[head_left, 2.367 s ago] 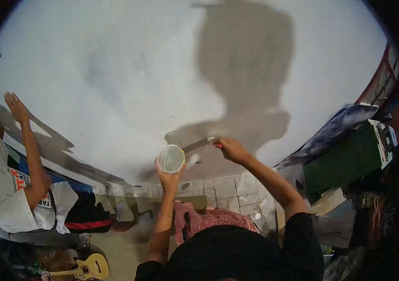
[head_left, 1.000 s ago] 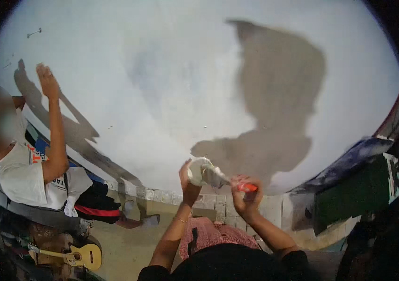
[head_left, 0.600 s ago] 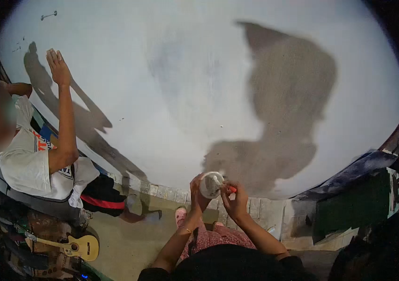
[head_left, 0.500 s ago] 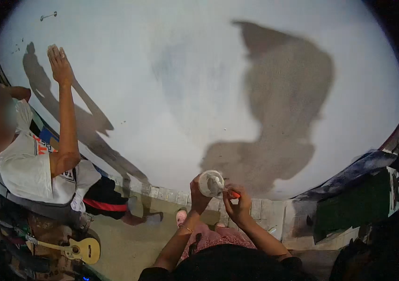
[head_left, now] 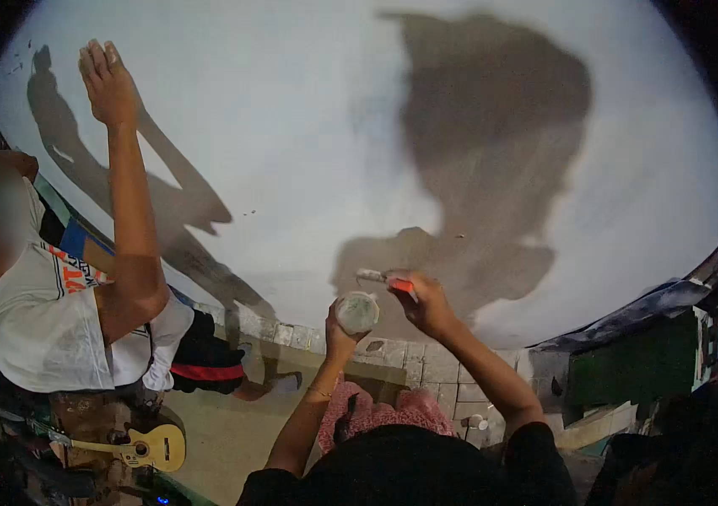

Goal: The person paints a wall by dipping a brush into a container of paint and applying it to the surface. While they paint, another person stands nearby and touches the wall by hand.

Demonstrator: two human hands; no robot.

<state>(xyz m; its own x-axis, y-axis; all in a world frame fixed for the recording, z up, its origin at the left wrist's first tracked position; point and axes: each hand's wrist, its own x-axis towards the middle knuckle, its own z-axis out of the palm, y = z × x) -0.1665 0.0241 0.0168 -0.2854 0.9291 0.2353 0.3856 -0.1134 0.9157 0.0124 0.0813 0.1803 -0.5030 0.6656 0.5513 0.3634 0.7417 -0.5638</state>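
Note:
My left hand (head_left: pixel 342 337) is wrapped round a round, whitish container (head_left: pixel 357 313) held low in front of the wall. To its right and a little higher, my right hand (head_left: pixel 426 305) grips the red-orange handle of a small brush-like tool (head_left: pixel 371 276). The tool's pale, coated end points left, just above the container's rim and apart from it. Before both hands rises a large pale wall (head_left: pixel 308 169), with my broad shadow cast on it.
At the left, a person in a white shirt (head_left: pixel 47 346) raises an arm toward the wall. A yellow guitar (head_left: pixel 156 448) lies at lower left. Stone blocks (head_left: pixel 393 352) line the wall's foot. Dark green material (head_left: pixel 629 363) is at the right, beside a pale board (head_left: pixel 599 426).
The tool has come up out of the container in my right hand. My left hand and the container have shifted slightly left. The other person appears larger, the raised hand higher in view.

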